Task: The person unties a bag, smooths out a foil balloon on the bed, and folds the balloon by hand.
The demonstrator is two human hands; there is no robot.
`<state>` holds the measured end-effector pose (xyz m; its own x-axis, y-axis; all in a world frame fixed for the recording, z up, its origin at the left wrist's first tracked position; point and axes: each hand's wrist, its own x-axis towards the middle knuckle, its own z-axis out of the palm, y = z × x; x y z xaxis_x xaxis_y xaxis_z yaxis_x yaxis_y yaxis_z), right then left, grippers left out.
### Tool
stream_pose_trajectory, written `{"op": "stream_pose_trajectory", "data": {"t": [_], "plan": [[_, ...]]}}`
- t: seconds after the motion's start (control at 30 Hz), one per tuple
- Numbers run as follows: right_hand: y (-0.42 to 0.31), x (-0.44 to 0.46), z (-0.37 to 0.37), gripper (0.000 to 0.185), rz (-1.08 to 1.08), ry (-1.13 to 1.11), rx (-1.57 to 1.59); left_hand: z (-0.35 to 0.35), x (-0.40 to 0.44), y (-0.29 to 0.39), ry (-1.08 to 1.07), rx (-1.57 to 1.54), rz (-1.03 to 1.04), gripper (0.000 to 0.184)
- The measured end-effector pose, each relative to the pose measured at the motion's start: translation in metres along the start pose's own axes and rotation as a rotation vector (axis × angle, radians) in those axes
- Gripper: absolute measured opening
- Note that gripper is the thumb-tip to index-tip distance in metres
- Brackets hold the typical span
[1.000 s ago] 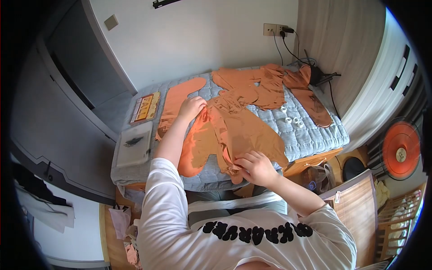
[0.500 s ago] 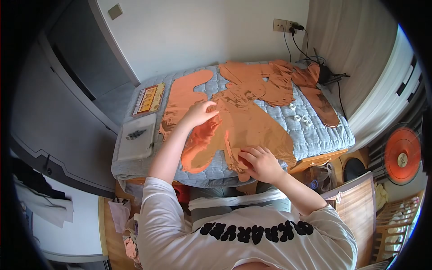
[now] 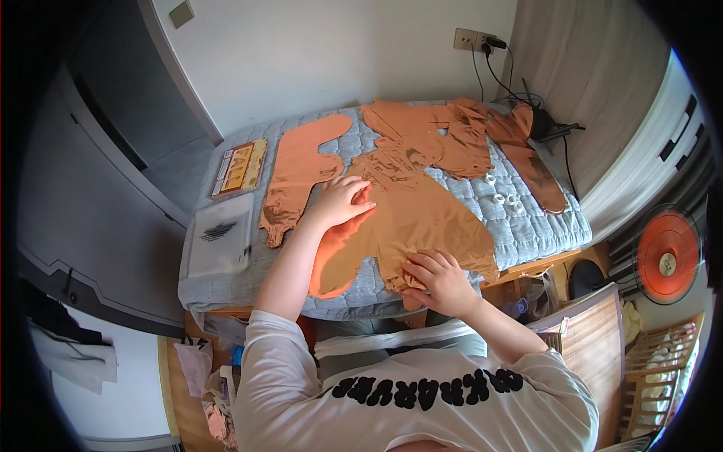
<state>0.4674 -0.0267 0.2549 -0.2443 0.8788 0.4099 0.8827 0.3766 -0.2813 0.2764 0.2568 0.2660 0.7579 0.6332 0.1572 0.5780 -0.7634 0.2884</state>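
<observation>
A flat, deflated foil balloon [image 3: 437, 211], shiny rose-gold, lies over the middle of the bed with its lower end near the front edge. My left hand [image 3: 343, 202] pinches the balloon's left side between thumb and fingers, where a brighter orange strip of foil shows. At the balloon's lower edge, the fingers of my right hand [image 3: 439, 282] are curled over the foil, with the thumb below. Another flat rose-gold foil piece [image 3: 301, 154] spreads out to the left of my left hand. More crumpled foil [image 3: 459, 143] lies behind.
On the quilted bed [image 3: 527, 233] are small white rolls [image 3: 498, 200], a foil piece [image 3: 538, 169] at the right, a printed packet [image 3: 239, 167] and a clear pouch [image 3: 220, 233] at the left. Cables hang from the wall socket [image 3: 467, 39]. An orange fan [image 3: 667, 264] stands right.
The crumpled orange foil by my left hand now lies flatter and narrower. The lower part of the balloon near my right hand is smoother. Both hands have stayed nearly in place.
</observation>
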Motion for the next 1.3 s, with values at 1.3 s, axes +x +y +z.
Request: {"op": "stream_pose_trajectory", "data": {"t": [1.3], "plan": [[0.141, 0.074, -0.035, 0.024, -0.042, -0.099, 0.061, -0.06, -0.038, -0.042, -0.612, -0.77, -0.107, 0.07]]}}
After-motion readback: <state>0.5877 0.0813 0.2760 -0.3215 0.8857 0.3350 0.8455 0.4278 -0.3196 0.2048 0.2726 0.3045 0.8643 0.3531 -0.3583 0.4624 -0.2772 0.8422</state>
